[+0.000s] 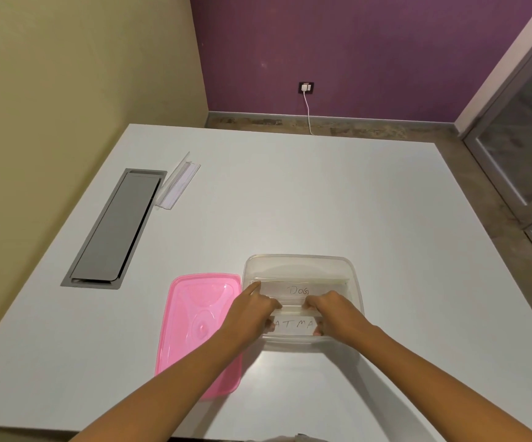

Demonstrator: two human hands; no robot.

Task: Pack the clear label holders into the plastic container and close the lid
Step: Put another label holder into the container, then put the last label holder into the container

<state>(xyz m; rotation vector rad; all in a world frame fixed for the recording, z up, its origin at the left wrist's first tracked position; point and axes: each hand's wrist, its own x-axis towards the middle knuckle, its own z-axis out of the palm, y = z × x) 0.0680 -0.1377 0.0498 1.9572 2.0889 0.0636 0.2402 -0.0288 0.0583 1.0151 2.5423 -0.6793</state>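
A clear plastic container [299, 261] stands open on the white table, near its front edge. Inside it lie two clear label holders: the far one [296, 289] reads "DOG". The near label holder [293, 323] shows the letters "ATMA". My left hand [252, 309] and my right hand [331, 309] both reach into the container and pinch the near holder by its ends. The pink lid [194, 327] lies flat on the table just left of the container. Another clear label holder [178, 183] lies far off at the back left.
A grey cable hatch [115, 228] is set into the table [322, 193] at the left, beside the loose holder. Behind the table are a purple wall with a socket [306, 87] and white cable, and a glass door [526, 148] at the right.
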